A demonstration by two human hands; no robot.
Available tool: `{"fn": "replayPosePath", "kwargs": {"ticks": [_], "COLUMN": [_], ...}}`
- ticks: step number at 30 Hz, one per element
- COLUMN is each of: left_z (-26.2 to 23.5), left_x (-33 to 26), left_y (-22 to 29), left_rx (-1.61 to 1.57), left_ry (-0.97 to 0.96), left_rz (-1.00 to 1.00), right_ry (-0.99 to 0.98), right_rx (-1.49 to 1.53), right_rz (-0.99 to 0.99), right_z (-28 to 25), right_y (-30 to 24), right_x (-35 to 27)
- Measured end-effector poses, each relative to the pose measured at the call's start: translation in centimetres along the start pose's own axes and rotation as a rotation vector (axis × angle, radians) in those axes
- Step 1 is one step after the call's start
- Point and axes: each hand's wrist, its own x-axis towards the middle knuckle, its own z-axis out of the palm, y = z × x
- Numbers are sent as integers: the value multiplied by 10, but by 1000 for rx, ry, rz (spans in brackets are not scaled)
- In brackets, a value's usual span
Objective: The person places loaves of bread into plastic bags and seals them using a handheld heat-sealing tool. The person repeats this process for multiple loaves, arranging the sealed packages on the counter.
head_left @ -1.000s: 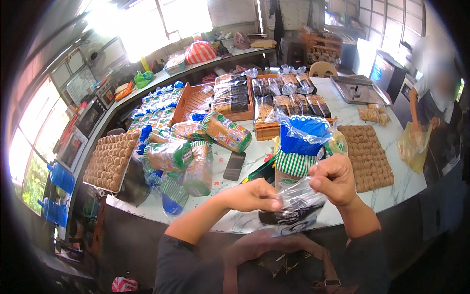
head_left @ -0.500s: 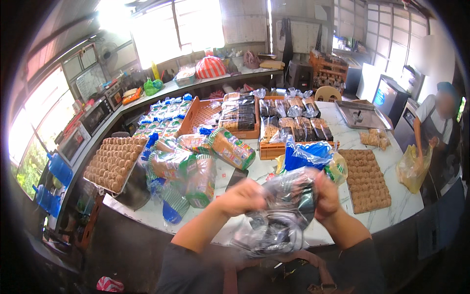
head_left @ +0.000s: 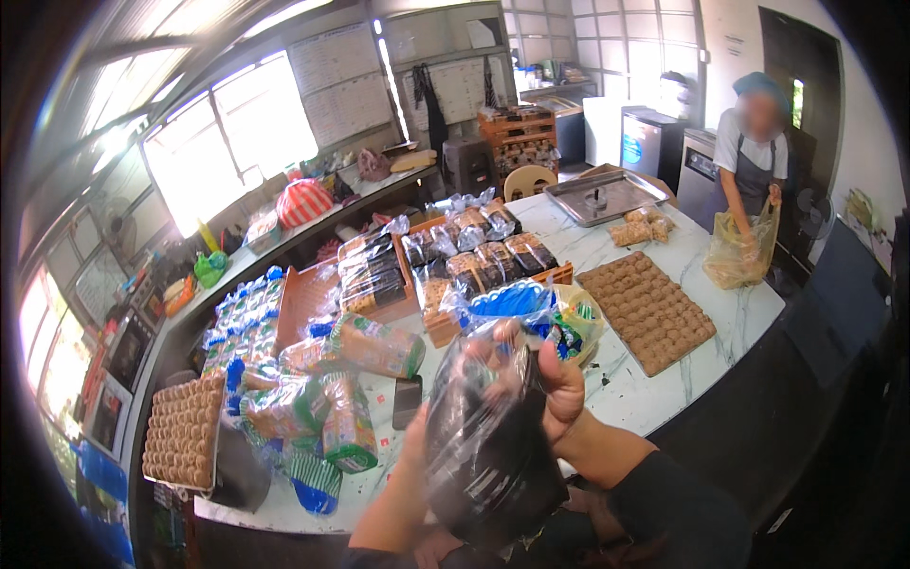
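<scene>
A clear and black plastic bag (head_left: 493, 455) hangs upright between my hands, in front of my body. My right hand (head_left: 564, 389) grips its upper right edge, with the thumb on the near side. Against the bag's left side is my left hand (head_left: 411, 460), closed on it, its fingers mostly hidden behind the plastic. Some fingers show through the clear upper part; whose they are I cannot tell. Just beyond the bag lies a pile of blue and clear plastic bags (head_left: 512, 302). A dark phone (head_left: 408, 400) rests on the table to the left.
Bagged loaves (head_left: 349, 422) lie at left beside a tray of round brown buns (head_left: 180, 431). Orange crates (head_left: 441, 329) hold packed bread. Another bun tray (head_left: 647, 313) and a metal tray (head_left: 607, 197) are at right. A co-worker (head_left: 752, 156) handles a yellowish bag (head_left: 741, 251).
The view has swung to the right. The crumpled plastic between my hands has spread into a longer, upright bag, and my left hand has dropped lower along its side.
</scene>
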Motion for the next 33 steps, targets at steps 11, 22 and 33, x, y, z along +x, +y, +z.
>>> {"fn": "replayPosePath", "kwargs": {"ticks": [11,22,33], "left_z": [0,-3,0], "left_x": [28,32,23], "left_y": [-17,-6,-49], "left_rx": [152,-37,-785], "left_ry": [139,202,-37], "left_rz": [-54,146,205], "right_ry": [-166,75,170], "right_rx": [-322,-483,79], "right_rz": [80,460,-284], "right_z": [13,-44,-61], "right_y": [-2,25,-24], "right_x": [-17,-38,-13]}}
